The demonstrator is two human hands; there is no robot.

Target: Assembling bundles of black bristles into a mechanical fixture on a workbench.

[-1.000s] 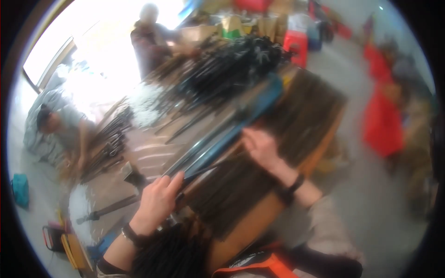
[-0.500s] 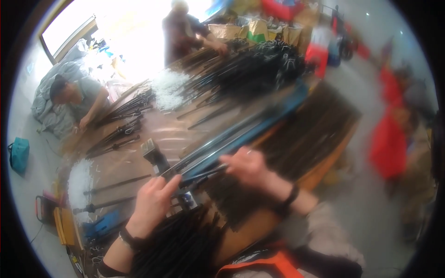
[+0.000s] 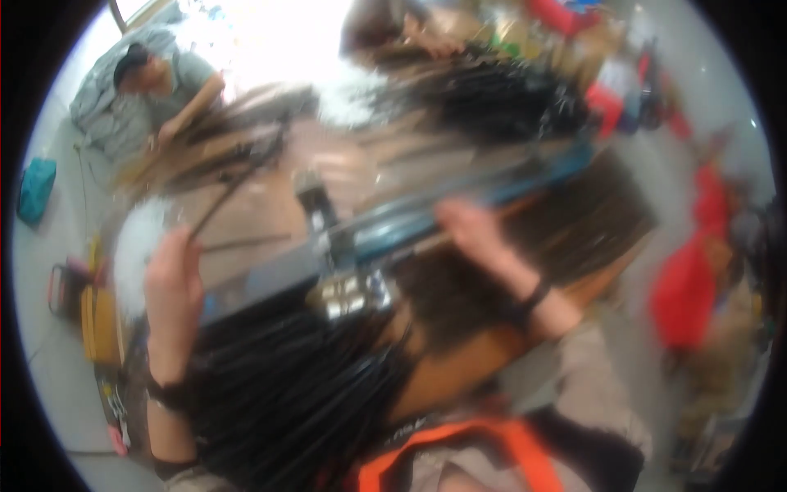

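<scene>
My left hand (image 3: 174,275) is raised over the left part of the table, fingers closed round one end of a thin black rod (image 3: 229,189). The rod slants up and away to the right, blurred. My right hand (image 3: 475,234) is at the near edge of a long blue-and-silver rail (image 3: 402,225); its fingers are smeared by motion, and whether it grips anything is unclear. Between my hands, a metal clamp-like fixture (image 3: 348,293) sits at the rail's left end, with an upright dark block (image 3: 313,197) behind it.
A thick bundle of black rods (image 3: 287,381) lies close to me. Dark brown rods (image 3: 541,238) fill the right side. White small pieces (image 3: 139,246) are heaped at the left, more (image 3: 348,94) farther back. Two people work across the table, one in grey (image 3: 184,86).
My left hand has left the fixture and moved left, carrying a black rod. My right hand has shifted slightly right and up. The whole view has swung.
</scene>
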